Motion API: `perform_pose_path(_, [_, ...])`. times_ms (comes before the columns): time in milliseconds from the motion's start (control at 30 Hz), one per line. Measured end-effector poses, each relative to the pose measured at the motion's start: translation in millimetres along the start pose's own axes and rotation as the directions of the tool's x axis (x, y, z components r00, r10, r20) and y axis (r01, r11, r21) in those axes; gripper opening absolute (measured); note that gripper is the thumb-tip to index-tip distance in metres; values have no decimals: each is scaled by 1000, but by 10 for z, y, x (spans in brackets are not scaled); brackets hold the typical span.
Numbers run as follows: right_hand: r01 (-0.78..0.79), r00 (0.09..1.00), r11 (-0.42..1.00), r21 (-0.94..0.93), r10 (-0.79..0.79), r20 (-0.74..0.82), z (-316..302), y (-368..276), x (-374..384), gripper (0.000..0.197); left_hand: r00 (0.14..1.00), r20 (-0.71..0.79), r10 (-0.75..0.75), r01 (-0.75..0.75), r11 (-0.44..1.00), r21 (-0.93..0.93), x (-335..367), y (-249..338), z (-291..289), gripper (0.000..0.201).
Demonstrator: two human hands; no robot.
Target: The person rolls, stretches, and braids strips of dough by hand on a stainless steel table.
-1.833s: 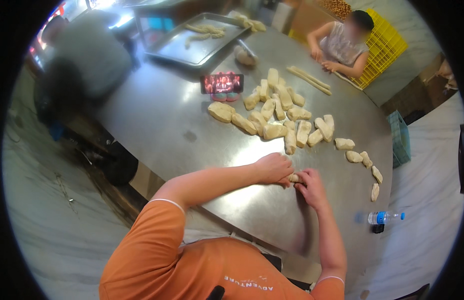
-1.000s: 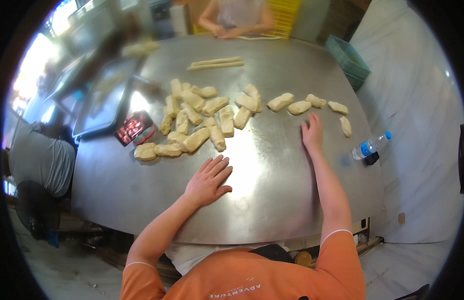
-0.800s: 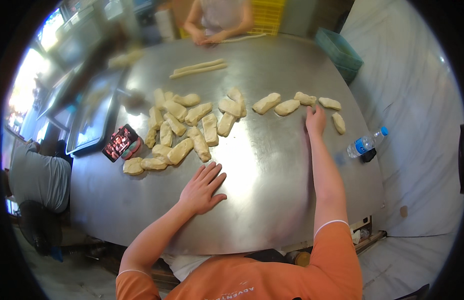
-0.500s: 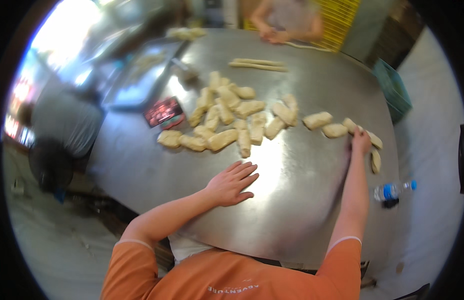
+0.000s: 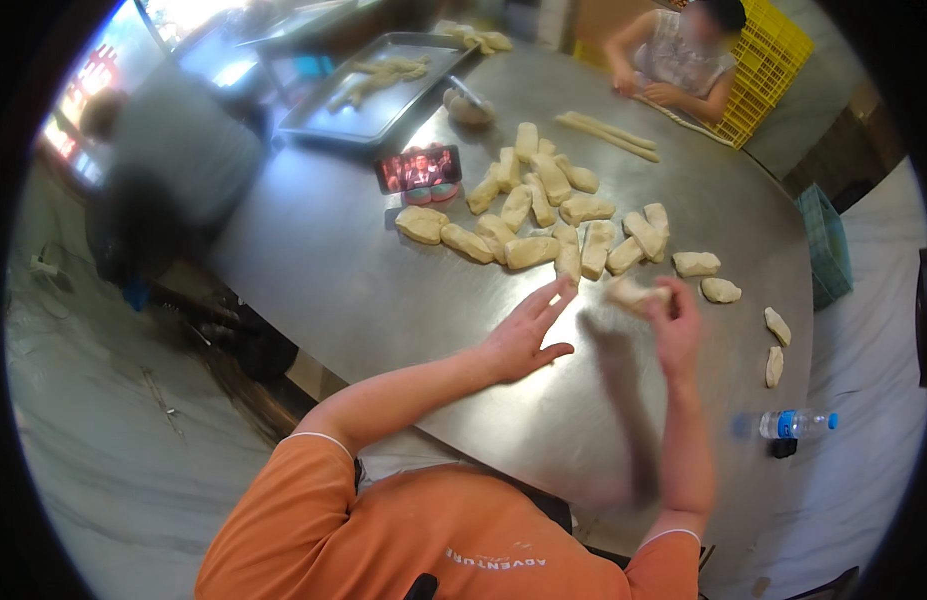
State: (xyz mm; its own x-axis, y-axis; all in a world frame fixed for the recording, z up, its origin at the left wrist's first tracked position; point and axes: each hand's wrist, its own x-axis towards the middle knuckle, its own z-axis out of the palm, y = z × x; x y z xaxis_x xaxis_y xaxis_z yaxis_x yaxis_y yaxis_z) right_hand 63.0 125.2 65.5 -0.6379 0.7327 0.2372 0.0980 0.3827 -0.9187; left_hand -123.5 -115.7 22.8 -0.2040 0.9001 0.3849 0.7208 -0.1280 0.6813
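Observation:
My right hand (image 5: pixel 677 325) grips one end of a short dough piece (image 5: pixel 631 296), which is blurred by motion and held above the steel table (image 5: pixel 463 405). My left hand (image 5: pixel 530 337) is open, fingers stretched and thumb apart. Its fingertips reach the near end of an upright-lying dough piece (image 5: pixel 567 252); whether they touch cannot be told. Beyond both hands spreads a loose pile of pale, thick dough pieces (image 5: pixel 550 180), some lying across others. To the right lie two separate stubby pieces (image 5: pixel 696 264) and two smaller ones (image 5: pixel 775 327) near the table edge.
A propped phone (image 5: pixel 419 169) stands left of the dough, with a metal tray (image 5: pixel 328 118) holding dough strips behind it. Long dough ropes (image 5: pixel 608 135) lie at the back. Another person (image 5: pixel 673 70) handles a rope there. A water bottle (image 5: pixel 795 424) is at the right.
My right hand has picked up a dough piece from the right side and carried it left, toward my left hand. My left hand remains open. The whole view has shifted.

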Motion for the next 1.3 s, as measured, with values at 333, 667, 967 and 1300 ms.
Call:
perform_pose_path(333, [-97, 944, 995, -33, 103, 312, 849, -200, -1145, 40, 964, 208, -167, 191, 977, -101, -643, 75, -531, 45])
perform_pose_path(667, [629, 744, 573, -525, -250, 619, 1406, -255, -1084, 54, 966, 171, -193, 168, 974, 152, -819, -109, -767, 34])
perform_pose_path(967, [594, 789, 608, -527, -311, 530, 1011, -318, -1247, 46, 992, 98, 77, -106, 937, 332, -1077, -332, -916, 34])
perform_pose_path(1300, [545, 826, 607, -578, -273, 493, 699, -215, -1416, 46, 990, 69, 121, -138, 924, 357, -1158, -295, -1159, 39])
